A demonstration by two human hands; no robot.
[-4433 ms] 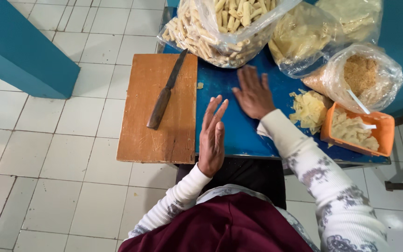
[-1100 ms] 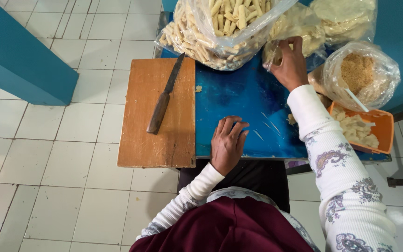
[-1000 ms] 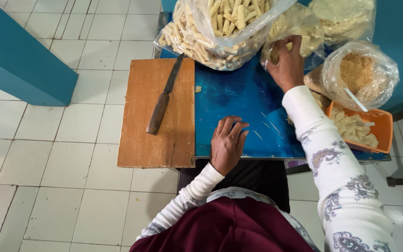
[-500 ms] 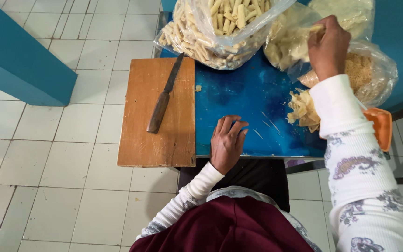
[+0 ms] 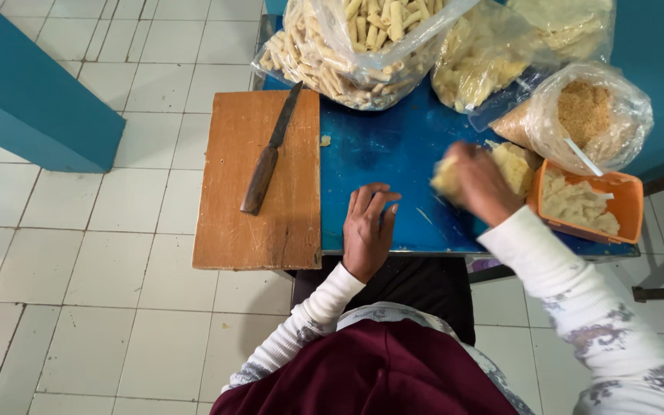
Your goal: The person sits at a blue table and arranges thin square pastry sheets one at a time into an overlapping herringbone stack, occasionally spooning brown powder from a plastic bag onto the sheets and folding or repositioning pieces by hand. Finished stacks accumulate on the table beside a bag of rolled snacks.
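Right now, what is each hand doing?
Left hand: open, flat on the blue table, holding nothing.
Right hand: blurred, closed on a pale yellow sheet.

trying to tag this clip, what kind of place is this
Probably a small food-prep spot, in a home or small snack workshop. Clear bags of pale rolled snacks crowd a blue table, a knife lies on a wooden cutting board, and the right hand holds a pale sheet over the table.
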